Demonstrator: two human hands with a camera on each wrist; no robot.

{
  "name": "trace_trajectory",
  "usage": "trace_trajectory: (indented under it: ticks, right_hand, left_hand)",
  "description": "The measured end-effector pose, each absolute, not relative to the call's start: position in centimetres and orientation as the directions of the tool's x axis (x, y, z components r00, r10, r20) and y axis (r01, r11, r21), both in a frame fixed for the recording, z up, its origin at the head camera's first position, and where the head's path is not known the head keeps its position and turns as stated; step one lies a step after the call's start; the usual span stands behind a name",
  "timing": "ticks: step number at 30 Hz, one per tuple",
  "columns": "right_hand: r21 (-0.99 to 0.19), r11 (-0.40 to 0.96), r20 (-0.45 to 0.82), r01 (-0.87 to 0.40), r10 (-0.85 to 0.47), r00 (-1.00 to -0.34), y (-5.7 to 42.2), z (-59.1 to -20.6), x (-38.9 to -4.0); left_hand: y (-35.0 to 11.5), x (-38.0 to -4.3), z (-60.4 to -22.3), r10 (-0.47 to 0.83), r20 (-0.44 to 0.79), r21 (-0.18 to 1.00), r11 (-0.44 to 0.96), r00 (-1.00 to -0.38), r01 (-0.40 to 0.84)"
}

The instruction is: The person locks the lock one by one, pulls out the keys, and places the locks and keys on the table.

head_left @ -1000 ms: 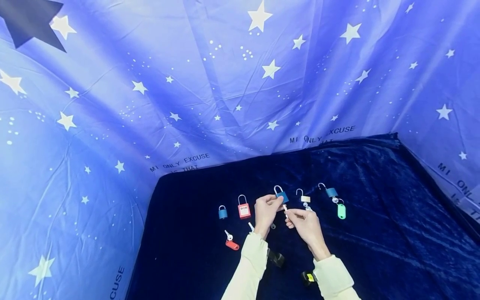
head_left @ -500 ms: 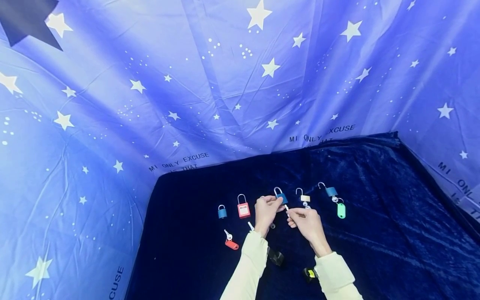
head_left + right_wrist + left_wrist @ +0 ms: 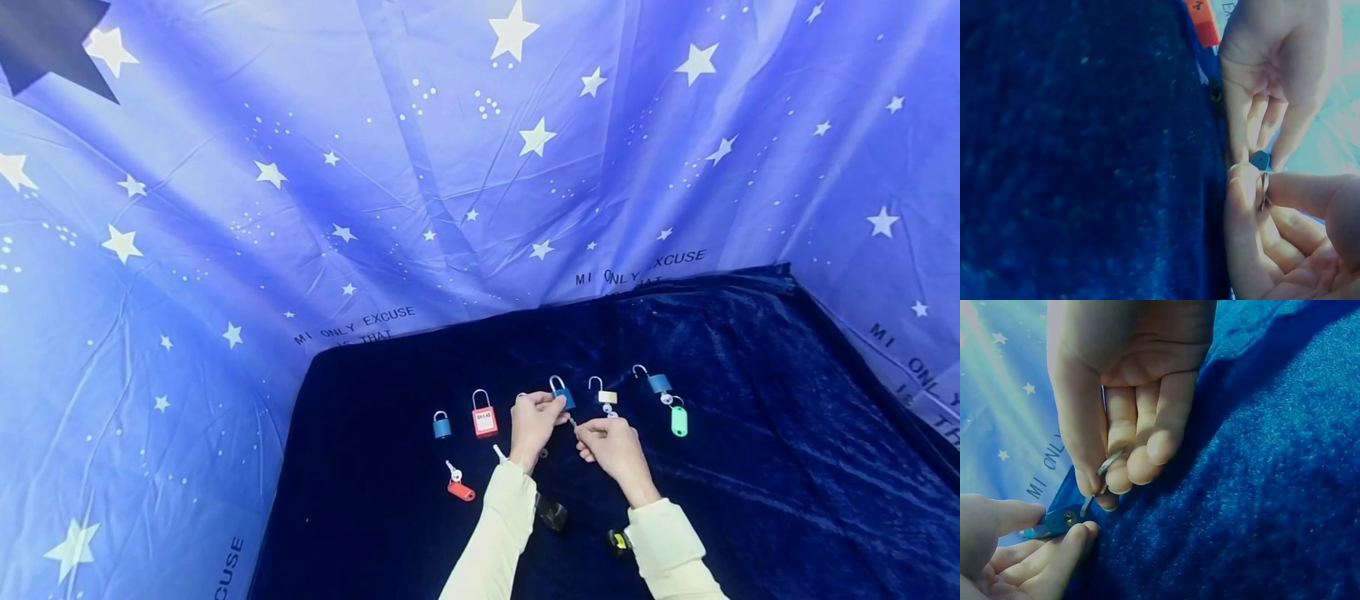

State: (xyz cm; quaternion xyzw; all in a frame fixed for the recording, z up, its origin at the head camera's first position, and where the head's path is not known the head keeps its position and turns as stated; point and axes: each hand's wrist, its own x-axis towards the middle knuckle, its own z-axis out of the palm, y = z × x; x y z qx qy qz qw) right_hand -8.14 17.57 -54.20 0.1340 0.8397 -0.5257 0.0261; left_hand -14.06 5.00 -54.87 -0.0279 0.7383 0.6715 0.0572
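My left hand (image 3: pixel 531 427) pinches a blue padlock (image 3: pixel 567 398) between thumb and fingers, its shackle pointing away from me. In the left wrist view, the keyhole (image 3: pixel 1070 517) faces the right hand. Thumb and forefinger of my right hand (image 3: pixel 613 450) pinch a small metal key (image 3: pixel 573 423). The key's tip is right beside the padlock's bottom face; whether it touches is unclear. In the right wrist view, a ring (image 3: pixel 1265 187) shows at the right fingertips and part of the padlock (image 3: pixel 1260 160) beyond. A shackle pokes out behind the left hand, its body hidden.
Left lie a blue padlock (image 3: pixel 442 427), a red padlock (image 3: pixel 484 422) and a key with a red tag (image 3: pixel 461 491). Right lie a brass padlock (image 3: pixel 607 397) and a blue padlock (image 3: pixel 658 383), shackles raised, the latter with a green tag (image 3: pixel 678 422). Dark velvet cloth (image 3: pixel 375 517) lies underneath.
The right hand has drawn slightly right of the padlock, and the key has turned from a bright flat side to a thin dark edge. The left hand keeps hold of the padlock.
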Motion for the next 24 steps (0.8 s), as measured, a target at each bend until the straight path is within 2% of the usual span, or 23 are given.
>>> trace_trajectory:
  ticks: [5, 19, 24]
  right_hand:
    - [-0.851, 0.461, -0.182, 0.249, 0.185, -0.966, 17.59, -54.33, -8.08]
    - [-0.841, 0.495, -0.15, 0.216, 0.17, -0.974, 17.53, -54.47, -8.26]
    - [-0.831, 0.513, -0.139, 0.213, 0.179, -0.974, 17.47, -54.53, -8.33]
  left_hand:
    - [5.14, -13.97, -54.96, 0.042, -0.135, 0.987, 0.093, -0.99, -0.131]
    - [5.09, -13.96, -54.89, 0.062, -0.131, 0.981, 0.153, -0.989, -0.12]
    - [5.07, -14.0, -54.89, 0.072, -0.132, 0.984, 0.132, -0.989, -0.122]
